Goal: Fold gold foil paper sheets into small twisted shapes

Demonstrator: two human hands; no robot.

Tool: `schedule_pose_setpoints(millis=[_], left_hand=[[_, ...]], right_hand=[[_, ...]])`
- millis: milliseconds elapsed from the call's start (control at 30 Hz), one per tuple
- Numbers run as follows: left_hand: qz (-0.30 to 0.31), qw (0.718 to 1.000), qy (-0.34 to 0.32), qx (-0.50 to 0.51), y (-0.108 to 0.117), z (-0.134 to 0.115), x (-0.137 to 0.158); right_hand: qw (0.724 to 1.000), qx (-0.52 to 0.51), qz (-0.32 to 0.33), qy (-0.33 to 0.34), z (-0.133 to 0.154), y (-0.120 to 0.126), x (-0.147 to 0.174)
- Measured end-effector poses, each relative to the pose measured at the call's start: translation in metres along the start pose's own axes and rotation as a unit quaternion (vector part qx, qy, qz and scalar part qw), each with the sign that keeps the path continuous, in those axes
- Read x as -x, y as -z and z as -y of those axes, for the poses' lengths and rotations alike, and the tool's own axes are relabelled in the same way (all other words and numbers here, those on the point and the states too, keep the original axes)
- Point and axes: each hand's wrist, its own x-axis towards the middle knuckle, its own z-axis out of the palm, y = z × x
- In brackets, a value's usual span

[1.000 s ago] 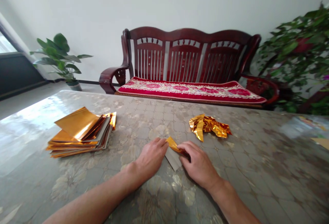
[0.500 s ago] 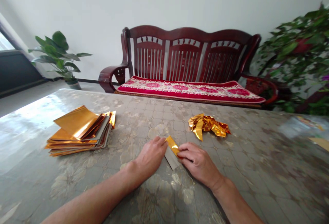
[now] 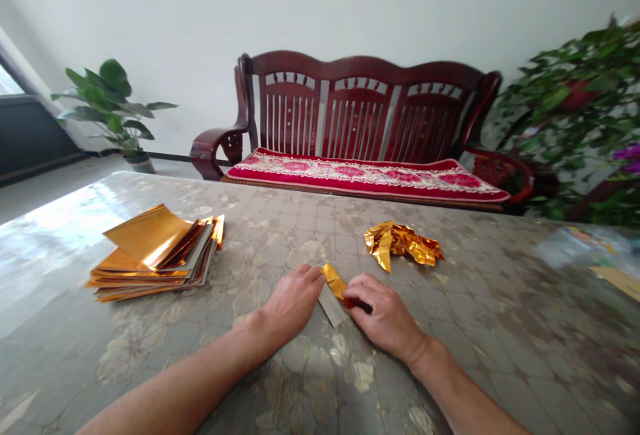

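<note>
Between my hands on the table lies a folded piece of gold foil paper [image 3: 334, 280], with a flat grey strip [image 3: 331, 308] showing along its near side. My left hand [image 3: 295, 296] holds the far left end of it down, the fingers bent and close together. The lower right end is pinched in my right hand [image 3: 380, 315], with a dark orange bit of foil showing between thumb and fingers. My palms hide part of the paper. Beyond my right hand lies crumpled gold foil [image 3: 403, 243], touched by neither hand.
A stack of gold and grey foil sheets [image 3: 150, 255] sits on the left of the patterned table cover [image 3: 240, 368]. Clear plastic packaging [image 3: 575, 247] lies at the right edge. Behind the table stand a dark red wooden bench [image 3: 330, 108] and potted plants [image 3: 113, 102].
My right fingers have curled in on the foil's lower end, which is bent up more into the hand. My left hand stays in place. The view has shifted slightly.
</note>
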Motion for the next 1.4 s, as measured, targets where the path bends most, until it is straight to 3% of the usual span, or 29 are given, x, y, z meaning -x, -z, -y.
schedule_pose_setpoints(millis=[200,533,733,1400], left_hand=[[-0.004,1.0,-0.003,0.003,-0.001,0.0,0.0],[-0.014,1.0,-0.017,-0.006,-0.006,0.002,0.001],[0.01,1.0,-0.009,0.003,-0.001,0.001,0.0],[0.025,0.999,-0.021,-0.016,0.002,0.002,-0.003]], right_hand=[[1.0,0.01,0.014,0.013,0.0,0.003,0.001],[0.991,0.126,0.007,0.046,-0.003,0.007,0.015],[0.986,0.163,0.019,0.041,0.001,0.008,0.013],[0.984,0.167,0.044,0.042,0.006,0.011,0.016]])
